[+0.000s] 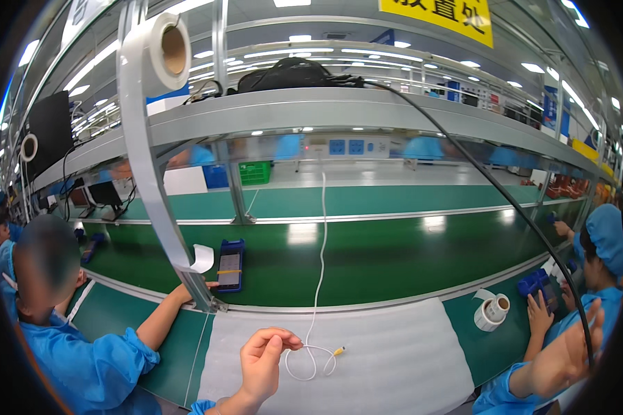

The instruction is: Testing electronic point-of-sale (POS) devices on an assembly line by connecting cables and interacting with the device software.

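My left hand (pixel 262 360) is above the white padded mat, thumb and fingers closed together. A white cable (pixel 321 256) runs down from the power strip to those fingertips, and they appear to pinch it. Below them the cable lies in a loose loop on the mat, ending in a yellow-tipped plug (pixel 339 351). My right hand (pixel 564 353) is raised at the lower right, fingers spread and slightly blurred, with nothing visible in it. A black cable (pixel 505 194) slants down from the shelf and passes close to its fingers.
The white mat (pixel 394 346) covers the bench before a green belt (pixel 394 259). A blue-cased handheld device (pixel 230 266) rests there, touched by the left co-worker's hand (pixel 187 290). Label rolls (pixel 491 312) stand at right, near another co-worker (pixel 602 256). A metal shelf (pixel 394 107) crosses above.
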The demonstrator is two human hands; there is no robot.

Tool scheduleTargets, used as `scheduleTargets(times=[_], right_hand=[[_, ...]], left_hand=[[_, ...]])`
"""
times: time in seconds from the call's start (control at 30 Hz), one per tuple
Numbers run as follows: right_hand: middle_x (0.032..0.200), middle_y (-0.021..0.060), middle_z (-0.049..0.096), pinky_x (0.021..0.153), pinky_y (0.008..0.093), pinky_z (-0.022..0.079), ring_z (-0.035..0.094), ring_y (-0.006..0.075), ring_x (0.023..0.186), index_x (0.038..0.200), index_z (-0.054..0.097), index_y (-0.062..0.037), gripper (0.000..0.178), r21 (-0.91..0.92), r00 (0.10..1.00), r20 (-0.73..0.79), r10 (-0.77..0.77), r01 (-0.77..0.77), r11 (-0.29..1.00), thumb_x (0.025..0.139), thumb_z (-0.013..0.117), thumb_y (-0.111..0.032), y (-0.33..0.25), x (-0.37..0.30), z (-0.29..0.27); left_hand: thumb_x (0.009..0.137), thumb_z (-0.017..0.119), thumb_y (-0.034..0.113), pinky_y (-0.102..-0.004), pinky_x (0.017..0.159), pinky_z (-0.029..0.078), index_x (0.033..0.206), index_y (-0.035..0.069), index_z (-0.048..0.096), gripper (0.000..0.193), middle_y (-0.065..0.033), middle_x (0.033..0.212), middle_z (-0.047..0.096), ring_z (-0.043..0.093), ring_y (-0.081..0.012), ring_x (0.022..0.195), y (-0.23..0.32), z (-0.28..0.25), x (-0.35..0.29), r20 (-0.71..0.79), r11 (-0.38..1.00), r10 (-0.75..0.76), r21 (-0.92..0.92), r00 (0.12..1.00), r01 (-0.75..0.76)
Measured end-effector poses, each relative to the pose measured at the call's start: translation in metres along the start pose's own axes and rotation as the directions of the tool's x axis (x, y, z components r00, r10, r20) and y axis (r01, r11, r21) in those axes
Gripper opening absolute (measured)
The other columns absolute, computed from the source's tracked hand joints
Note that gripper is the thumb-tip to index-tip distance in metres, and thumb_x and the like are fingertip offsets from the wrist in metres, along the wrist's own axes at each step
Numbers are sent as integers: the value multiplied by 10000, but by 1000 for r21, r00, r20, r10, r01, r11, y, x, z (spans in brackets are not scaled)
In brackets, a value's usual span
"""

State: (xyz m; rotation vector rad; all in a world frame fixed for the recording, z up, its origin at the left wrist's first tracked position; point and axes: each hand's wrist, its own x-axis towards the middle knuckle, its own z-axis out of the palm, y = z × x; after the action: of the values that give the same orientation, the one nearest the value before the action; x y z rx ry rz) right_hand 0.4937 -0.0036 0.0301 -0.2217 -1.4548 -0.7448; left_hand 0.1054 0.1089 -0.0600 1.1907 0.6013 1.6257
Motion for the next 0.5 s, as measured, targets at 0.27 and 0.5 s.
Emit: scheduleTargets(times=[0.27, 0.5], right_hand=[[1097, 119, 493, 1062, 518, 208, 317, 371, 1240, 1072, 481, -119, 294, 381, 933, 300, 197, -307, 872, 902, 490, -359, 26, 31, 55], [977, 97, 524, 1071, 505, 205, 413, 348, 1155, 1009, 472, -61, 215, 165, 946, -133, 295, -272, 948, 914, 478, -253, 38, -28, 29]], left_hand=[[923, 472, 119, -321, 791, 490, 973, -33, 563, 184, -130, 902, 623, 613, -204, 841, -61, -4, 17, -20, 985, -174, 14, 985, 174], [922, 479, 121, -282, 756, 493, 972, -28, 580, 187, -116, 897, 631, 615, -173, 821, -97, -27, 10, -149, 956, -272, 74, 951, 285]])
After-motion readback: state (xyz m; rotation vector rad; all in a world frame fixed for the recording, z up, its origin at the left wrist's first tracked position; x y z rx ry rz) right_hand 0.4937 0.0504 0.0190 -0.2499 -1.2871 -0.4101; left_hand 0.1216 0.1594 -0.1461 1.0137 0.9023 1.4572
